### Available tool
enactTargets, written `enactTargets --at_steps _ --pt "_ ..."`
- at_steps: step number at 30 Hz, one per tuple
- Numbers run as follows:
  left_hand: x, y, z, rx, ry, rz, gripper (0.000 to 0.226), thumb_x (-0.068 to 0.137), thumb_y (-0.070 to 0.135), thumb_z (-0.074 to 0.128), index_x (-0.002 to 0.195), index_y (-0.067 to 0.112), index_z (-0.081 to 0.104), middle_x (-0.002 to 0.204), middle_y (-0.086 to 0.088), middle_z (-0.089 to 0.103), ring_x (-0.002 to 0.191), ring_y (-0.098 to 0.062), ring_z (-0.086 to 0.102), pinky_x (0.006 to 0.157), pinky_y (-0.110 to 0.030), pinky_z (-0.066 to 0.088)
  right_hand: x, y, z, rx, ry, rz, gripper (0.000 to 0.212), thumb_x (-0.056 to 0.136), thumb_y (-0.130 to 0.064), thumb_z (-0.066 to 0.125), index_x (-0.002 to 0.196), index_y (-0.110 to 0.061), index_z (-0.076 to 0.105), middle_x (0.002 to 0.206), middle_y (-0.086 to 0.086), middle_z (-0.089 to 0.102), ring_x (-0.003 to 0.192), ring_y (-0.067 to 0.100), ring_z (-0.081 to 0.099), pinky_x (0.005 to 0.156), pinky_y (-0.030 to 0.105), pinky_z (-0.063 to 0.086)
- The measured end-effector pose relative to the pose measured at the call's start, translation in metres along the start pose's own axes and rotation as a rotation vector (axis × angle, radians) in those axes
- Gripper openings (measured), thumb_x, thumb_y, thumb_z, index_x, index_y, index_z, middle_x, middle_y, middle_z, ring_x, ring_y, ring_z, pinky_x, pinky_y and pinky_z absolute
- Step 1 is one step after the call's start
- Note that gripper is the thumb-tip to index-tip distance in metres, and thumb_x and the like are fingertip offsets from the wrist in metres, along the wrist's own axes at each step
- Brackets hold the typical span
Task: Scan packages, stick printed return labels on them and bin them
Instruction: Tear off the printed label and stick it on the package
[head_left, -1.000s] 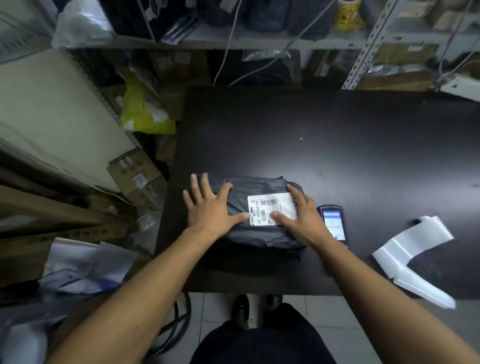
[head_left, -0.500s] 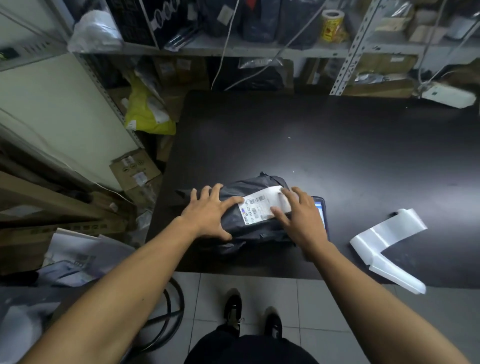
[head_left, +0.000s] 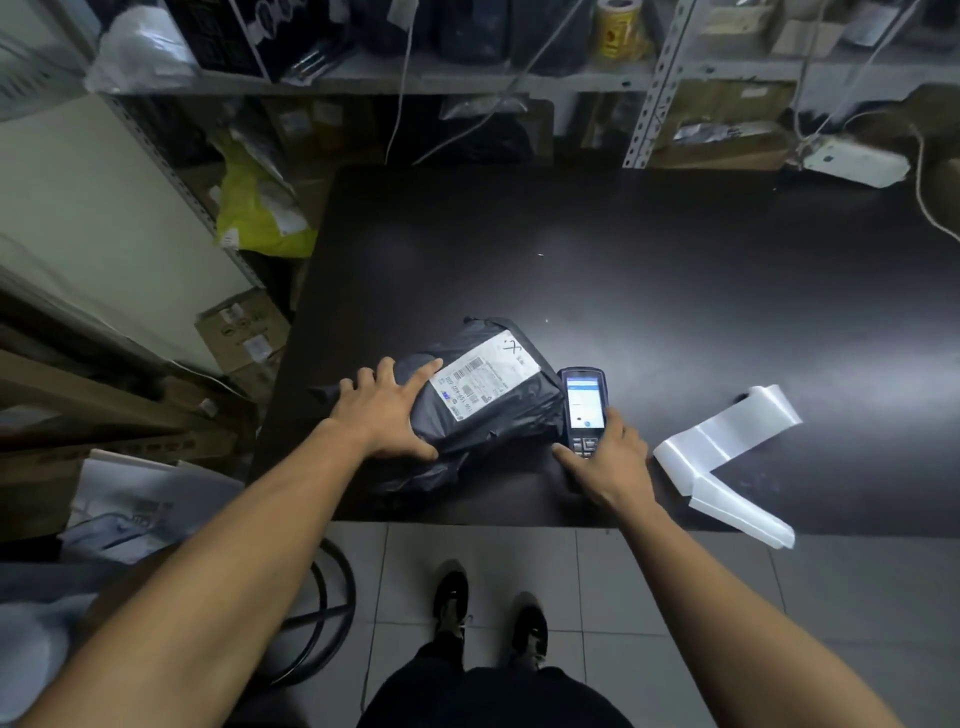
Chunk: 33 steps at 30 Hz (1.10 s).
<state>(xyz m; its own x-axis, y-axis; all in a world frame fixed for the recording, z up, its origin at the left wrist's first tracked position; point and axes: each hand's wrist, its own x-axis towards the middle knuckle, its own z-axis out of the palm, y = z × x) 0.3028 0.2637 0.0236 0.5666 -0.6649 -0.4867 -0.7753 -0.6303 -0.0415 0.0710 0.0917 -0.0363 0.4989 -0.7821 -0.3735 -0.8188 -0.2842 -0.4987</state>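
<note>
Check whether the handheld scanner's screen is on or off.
On: the handheld scanner shows a lit white-and-blue screen while the right hand grips its keypad end.

Dark desk (head_left: 675, 291): smooth, faintly glossy, reflecting overhead light. Package (head_left: 483, 415): crinkled, slightly shiny grey plastic film bearing a matt white paper label (head_left: 485, 374). Scanner (head_left: 584, 402): black plastic with a lit glossy screen. Backing strip (head_left: 727, 447): smooth, glossy white paper. Floor (head_left: 597, 582): matt grey tiles.
</note>
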Motion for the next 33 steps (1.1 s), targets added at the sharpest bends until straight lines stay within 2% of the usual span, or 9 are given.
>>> enactTargets --at_steps 6,11,15,17,22,26,29,31,33 --pt "-0.004 0.009 0.005 -0.040 0.003 -0.078 0.129 0.061 0.069 0.074 0.152 0.043 -0.013 0.149 -0.017 0.021 0.129 -0.038 0.033 0.103 -0.053 0.031 0.010 -0.010 0.003 -0.013 -0.020 0.061 0.101 0.081 -0.046 0.074 0.152 -0.010 0.012 0.141 0.020 0.033 0.133 0.037 0.027 0.103 0.047 0.036" --pt "-0.004 0.015 0.000 0.070 0.118 -0.101 0.128 0.060 0.071 0.072 0.152 0.041 -0.011 0.145 -0.018 0.023 0.126 -0.037 0.035 0.099 -0.053 0.034 0.017 -0.008 0.001 0.047 -0.010 0.118 0.089 0.076 -0.033 0.076 0.145 -0.006 0.025 0.138 0.021 0.035 0.129 0.037 0.029 0.101 0.042 0.034" --pt "0.001 0.020 -0.004 0.201 0.270 -0.117 0.129 0.062 0.075 0.071 0.152 0.039 -0.014 0.151 -0.022 0.017 0.130 -0.038 0.030 0.101 -0.053 0.033 0.016 -0.007 -0.012 0.129 -0.019 0.112 0.094 0.067 -0.037 0.074 0.145 -0.008 0.029 0.136 0.021 0.036 0.129 0.035 0.029 0.103 0.037 0.030" --pt "0.001 0.025 -0.002 0.238 0.311 -0.130 0.129 0.063 0.075 0.070 0.152 0.039 -0.016 0.151 -0.022 0.014 0.130 -0.038 0.028 0.102 -0.054 0.032 0.013 -0.009 -0.021 0.171 -0.004 0.082 0.097 0.063 -0.037 0.071 0.146 -0.011 0.028 0.135 0.018 0.035 0.129 0.034 0.029 0.105 0.037 0.031" --pt "0.002 0.045 0.005 0.249 0.377 -0.203 0.127 0.067 0.069 0.072 0.152 0.038 -0.017 0.150 -0.023 0.010 0.134 -0.040 0.024 0.105 -0.056 0.029 0.003 -0.010 -0.044 0.173 0.067 -0.081 0.087 0.069 -0.018 0.075 0.145 -0.011 0.032 0.132 0.015 0.038 0.127 0.030 0.031 0.105 0.036 0.034" --pt "0.006 0.052 0.003 0.237 0.368 -0.242 0.128 0.069 0.069 0.072 0.151 0.035 -0.021 0.151 -0.024 0.009 0.137 -0.041 0.022 0.107 -0.057 0.028 -0.008 -0.015 -0.062 0.085 -0.054 -0.192 0.090 0.068 -0.020 0.077 0.146 -0.016 0.032 0.130 0.010 0.037 0.124 0.026 0.036 0.102 0.039 0.044" --pt "0.005 0.053 0.004 0.228 0.347 -0.249 0.130 0.070 0.070 0.070 0.150 0.035 -0.026 0.152 -0.024 0.005 0.140 -0.042 0.018 0.109 -0.059 0.025 -0.015 -0.025 -0.071 -0.003 -0.205 -0.283 0.091 0.068 -0.022 0.078 0.146 -0.021 0.031 0.127 0.005 0.037 0.121 0.022 0.038 0.085 0.032 0.051" --pt "0.004 0.054 0.005 0.234 0.342 -0.250 0.130 0.071 0.071 0.069 0.149 0.034 -0.029 0.153 -0.024 0.004 0.141 -0.042 0.016 0.110 -0.059 0.025 -0.018 -0.032 -0.074 -0.034 -0.260 -0.324 0.088 0.068 -0.023 0.078 0.144 -0.024 0.032 0.124 0.002 0.037 0.118 0.018 0.039 0.079 0.024 0.044" --pt "0.002 0.055 0.006 0.241 0.338 -0.249 0.130 0.073 0.071 0.068 0.148 0.033 -0.030 0.153 -0.024 0.003 0.142 -0.043 0.015 0.110 -0.060 0.024 -0.020 -0.037 -0.076 -0.049 -0.270 -0.347 0.087 0.069 -0.024 0.078 0.143 -0.023 0.032 0.121 -0.001 0.036 0.118 0.017 0.038 0.083 0.022 0.037"
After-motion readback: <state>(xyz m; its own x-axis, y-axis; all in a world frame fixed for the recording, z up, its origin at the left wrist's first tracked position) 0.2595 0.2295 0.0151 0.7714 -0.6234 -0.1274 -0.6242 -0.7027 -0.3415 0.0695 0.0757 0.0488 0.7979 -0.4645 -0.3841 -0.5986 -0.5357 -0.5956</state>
